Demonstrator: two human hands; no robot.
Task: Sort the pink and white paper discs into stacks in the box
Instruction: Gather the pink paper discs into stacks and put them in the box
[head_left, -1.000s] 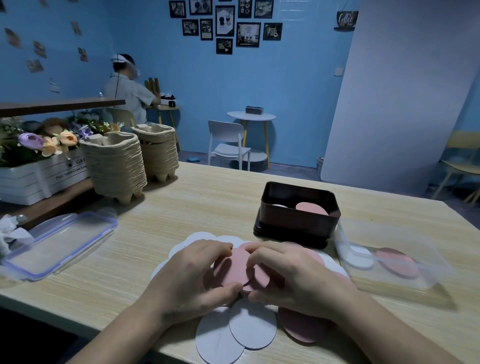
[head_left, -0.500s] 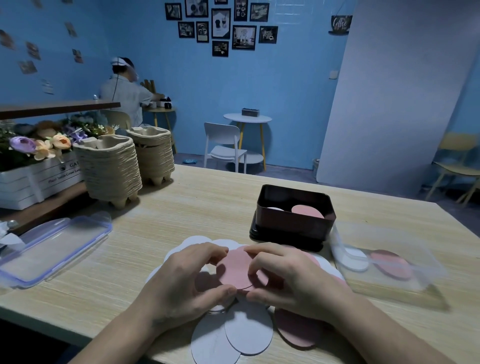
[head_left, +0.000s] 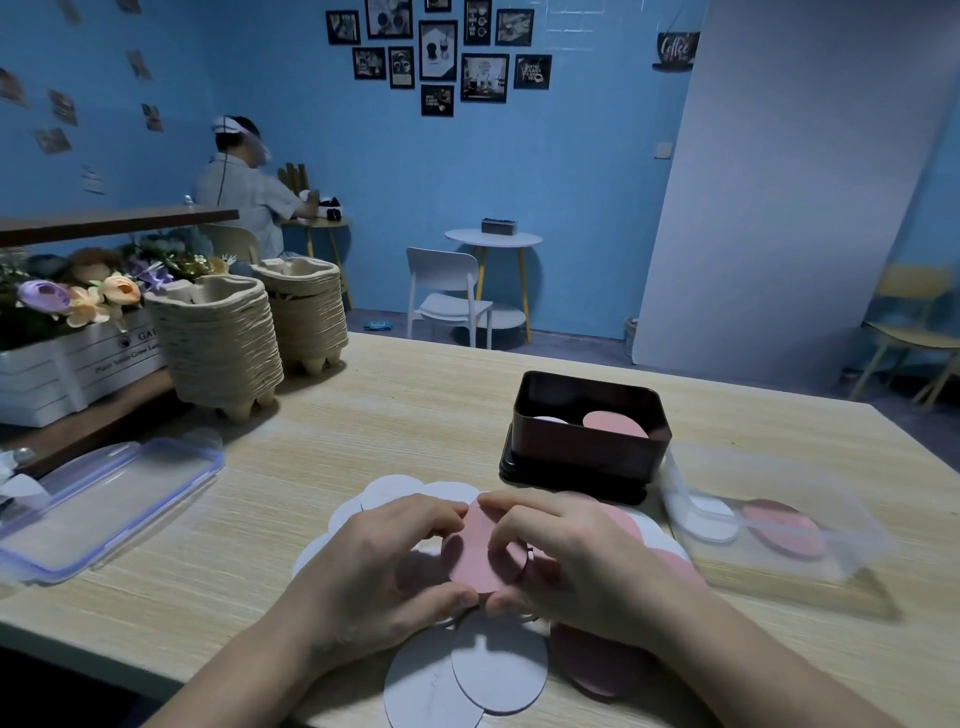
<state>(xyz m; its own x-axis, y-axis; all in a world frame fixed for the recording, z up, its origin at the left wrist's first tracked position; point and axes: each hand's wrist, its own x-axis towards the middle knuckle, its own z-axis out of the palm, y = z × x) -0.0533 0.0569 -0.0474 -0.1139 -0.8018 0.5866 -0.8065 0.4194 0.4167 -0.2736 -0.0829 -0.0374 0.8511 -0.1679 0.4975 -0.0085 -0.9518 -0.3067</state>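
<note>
Head view: a light wooden table (head_left: 395, 415) filled the lower frame, its near edge at the bottom. Both hands met over a loose spread of paper discs close to the near edge. The left hand (head_left: 374, 566) and the right hand (head_left: 576, 561) together pinched one pink disc (head_left: 480, 551), each hand's fingers curled narrowly around its rim, with thumbs below and fingertips above. Compared with half a second before, the pink disc was raised more upright between the hands, and the fingertips had closed in nearer each other over its top edge. One second before, it lay flatter under the fingers.

White discs (head_left: 493, 670) fanned out toward the near edge below the hands, and more white discs (head_left: 395, 491) showed just beyond the left hand. Another pink disc (head_left: 597, 665) lay under the right wrist.

The dark box (head_left: 589, 441) stood just beyond the hands, toward the table's middle, unmoved. Inside it lay a pink stack (head_left: 615, 425) on the right and a white stack (head_left: 550, 420) on the left, side by side.

A clear container (head_left: 769, 525) near the right edge held one white and one pink disc. A clear lid (head_left: 104, 504) rested near the left edge, and two stacks of pulp trays (head_left: 218, 343) stood at the far left corner.
</note>
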